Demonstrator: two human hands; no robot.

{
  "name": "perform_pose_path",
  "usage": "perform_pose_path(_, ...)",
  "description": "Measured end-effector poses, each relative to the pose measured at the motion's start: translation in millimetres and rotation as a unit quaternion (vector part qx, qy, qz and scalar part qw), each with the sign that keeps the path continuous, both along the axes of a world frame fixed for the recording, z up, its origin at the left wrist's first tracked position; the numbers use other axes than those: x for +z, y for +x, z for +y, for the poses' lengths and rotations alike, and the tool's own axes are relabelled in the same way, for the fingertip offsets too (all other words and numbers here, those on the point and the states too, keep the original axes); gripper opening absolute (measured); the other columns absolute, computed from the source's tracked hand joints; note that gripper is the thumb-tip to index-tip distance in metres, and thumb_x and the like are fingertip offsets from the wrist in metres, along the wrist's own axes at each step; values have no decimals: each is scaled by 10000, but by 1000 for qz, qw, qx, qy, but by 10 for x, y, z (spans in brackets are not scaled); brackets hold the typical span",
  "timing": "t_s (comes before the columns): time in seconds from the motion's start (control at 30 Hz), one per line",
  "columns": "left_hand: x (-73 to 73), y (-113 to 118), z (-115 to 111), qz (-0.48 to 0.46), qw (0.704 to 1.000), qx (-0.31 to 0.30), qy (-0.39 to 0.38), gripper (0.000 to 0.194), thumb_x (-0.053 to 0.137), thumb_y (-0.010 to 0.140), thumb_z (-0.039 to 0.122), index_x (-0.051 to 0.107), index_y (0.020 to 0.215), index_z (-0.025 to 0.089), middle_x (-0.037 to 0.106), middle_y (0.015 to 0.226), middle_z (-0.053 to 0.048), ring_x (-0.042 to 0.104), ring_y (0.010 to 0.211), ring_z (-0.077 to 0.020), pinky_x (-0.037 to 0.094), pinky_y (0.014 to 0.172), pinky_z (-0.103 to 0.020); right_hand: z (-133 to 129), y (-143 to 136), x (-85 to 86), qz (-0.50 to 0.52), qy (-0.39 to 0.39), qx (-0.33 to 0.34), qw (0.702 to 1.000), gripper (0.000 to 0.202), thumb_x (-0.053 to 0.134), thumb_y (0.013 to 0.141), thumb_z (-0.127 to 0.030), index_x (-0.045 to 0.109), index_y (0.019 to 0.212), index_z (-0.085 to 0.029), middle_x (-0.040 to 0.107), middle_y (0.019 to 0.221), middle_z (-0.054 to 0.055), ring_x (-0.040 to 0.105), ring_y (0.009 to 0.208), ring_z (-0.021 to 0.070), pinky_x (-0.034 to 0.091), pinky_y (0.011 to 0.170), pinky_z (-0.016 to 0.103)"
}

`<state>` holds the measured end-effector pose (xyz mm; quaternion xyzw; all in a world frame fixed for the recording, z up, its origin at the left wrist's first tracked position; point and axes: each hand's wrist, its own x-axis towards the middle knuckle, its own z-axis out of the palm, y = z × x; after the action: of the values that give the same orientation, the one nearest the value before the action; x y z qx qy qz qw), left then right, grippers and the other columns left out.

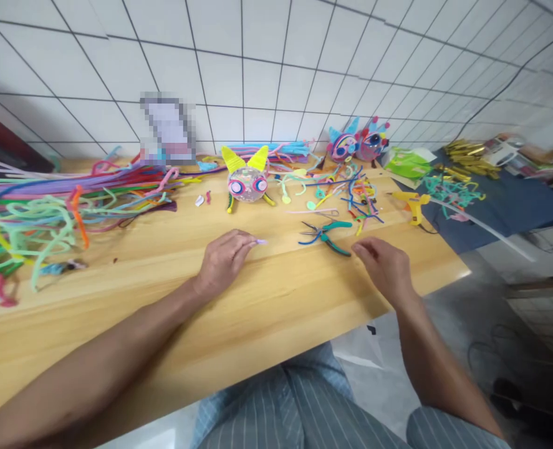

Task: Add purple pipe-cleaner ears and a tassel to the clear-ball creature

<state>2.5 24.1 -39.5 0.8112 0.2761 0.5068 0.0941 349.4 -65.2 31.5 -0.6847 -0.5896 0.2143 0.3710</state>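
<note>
My left hand is closed in a pinch on a short piece of purple pipe cleaner, whose end sticks out past the fingertips. Over the table's right part, my right hand has its fingers pressed together; whether anything is between them does not show. Near those fingers lie green-handled pliers with their handles spread, and a blue pipe cleaner piece touches them. Beyond my left hand stands a round craft creature with yellow ears, pink and blue ringed eyes and yellow-tipped legs.
Piled pipe cleaners cover the table's left side. Cut pieces are scattered at the back right, near a yellow glue gun. Two finished craft figures stand by the tiled wall. The wooden table ends close to my lap.
</note>
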Motion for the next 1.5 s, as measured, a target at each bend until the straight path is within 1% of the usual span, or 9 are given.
perform_pose_path(0.07,34,-11,-33,9,999,-22,34,126,627,1050,137,742,1072,184,823,944,-63,775,864,-148,607,801,-258,58,-152,-26,-10,75,21,997,295,725,913,-472,705,754,-225,695,652,11,619,577,169,489,582,297)
perform_pose_path(0.23,118,-13,-123,28,996,-70,54,195,623,1034,84,731,1152,196,831,985,-65,777,862,-146,597,806,-270,248,-603,-26,-23,203,223,953,41,755,934,-267,727,955,-245,766,867,18,686,703,163,565,721,325)
perform_pose_path(0.47,93,-25,-107,19,996,-79,47,214,647,1011,66,703,1170,198,836,994,-80,775,819,-153,569,753,-273,576,-1025,-109,-6,202,396,896,320,778,957,-313,651,1243,-243,745,1080,68,709,944,206,586,846,351)
perform_pose_path(0.77,102,-22,-101,43,997,-60,-18,174,629,1036,117,683,1174,209,835,957,-75,784,819,-159,589,748,-278,640,-1075,-470,51,191,365,910,300,778,941,-272,630,1200,-248,719,1045,62,689,887,202,569,802,351)
perform_pose_path(1.07,23,-33,-92,66,993,-89,-27,193,638,1026,103,682,1179,213,828,963,-76,774,821,-161,576,720,-282,620,-1116,-506,86,176,367,909,218,771,941,-253,660,1128,-235,723,969,45,683,859,186,560,788,336)
perform_pose_path(1.13,21,-31,-82,69,992,-98,-31,191,631,1032,105,687,1182,208,824,955,-76,774,829,-163,581,725,-281,610,-1096,-439,126,126,351,919,158,778,930,-273,676,1039,-223,715,905,28,665,803,166,546,749,312)
perform_pose_path(1.23,31,-20,-52,79,991,-88,-57,141,617,1056,146,714,1140,204,821,932,-66,781,833,-161,606,751,-274,618,-981,-278,253,-79,300,916,203,771,931,-388,678,939,-208,686,803,-2,625,687,129,511,626,254)
perform_pose_path(1.4,-2,-16,18,60,990,-75,-106,115,626,1058,174,740,1052,191,826,916,-58,794,825,-153,630,770,-246,470,-439,-91,406,-410,285,765,446,812,873,-587,692,879,-158,699,771,18,644,580,115,485,470,198)
perform_pose_path(1.5,-40,-19,34,53,988,-84,-120,114,633,1056,193,747,1044,196,827,913,-51,796,827,-154,634,784,-248,101,122,-71,400,-472,244,746,496,846,830,-624,739,913,-147,738,765,50,696,576,150,520,473,218)
